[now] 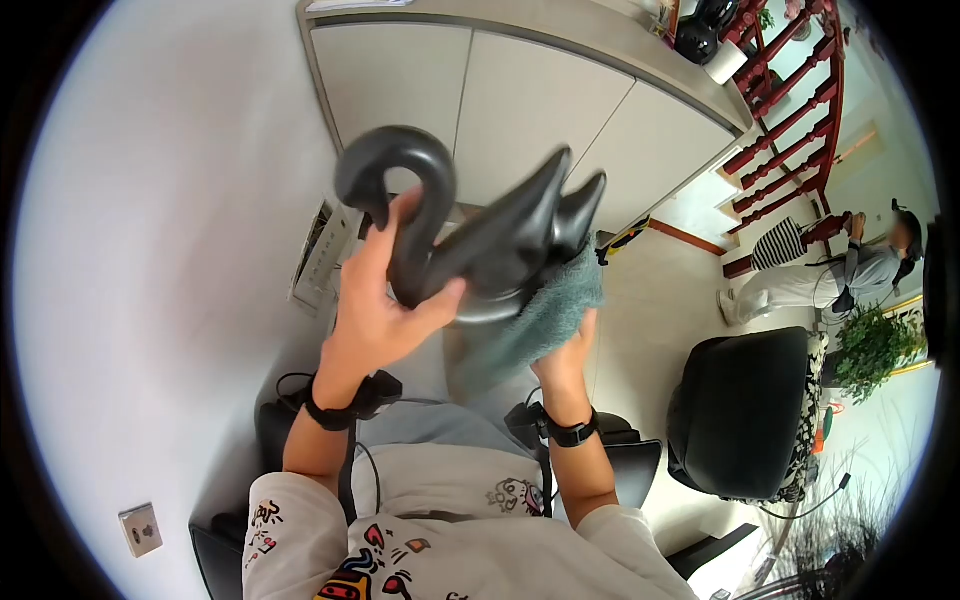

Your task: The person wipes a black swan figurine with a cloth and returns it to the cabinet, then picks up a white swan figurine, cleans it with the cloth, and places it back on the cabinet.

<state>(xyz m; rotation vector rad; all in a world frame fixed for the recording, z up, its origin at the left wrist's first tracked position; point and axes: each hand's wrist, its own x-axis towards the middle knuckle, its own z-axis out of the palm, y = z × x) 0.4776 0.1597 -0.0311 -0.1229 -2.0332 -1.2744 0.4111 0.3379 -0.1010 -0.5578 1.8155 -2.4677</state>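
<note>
A glossy black swan figurine (500,235) is held up in front of me, its curved neck to the left and its pointed wings to the upper right. My left hand (375,295) grips it at the base of the neck, with the thumb across the breast. In my right hand (572,355) is a grey-green cloth (550,315), pressed against the underside of the swan near the tail. The cloth is blurred along its lower edge, and it covers most of my right fingers.
A pale cabinet (545,110) stands ahead, with a black vase (697,40) and a white cup-like container (726,62) on top. Red stair railings (790,90) rise at upper right. Another person (870,270) stands at right, near a black chair (745,415) and a plant (880,350).
</note>
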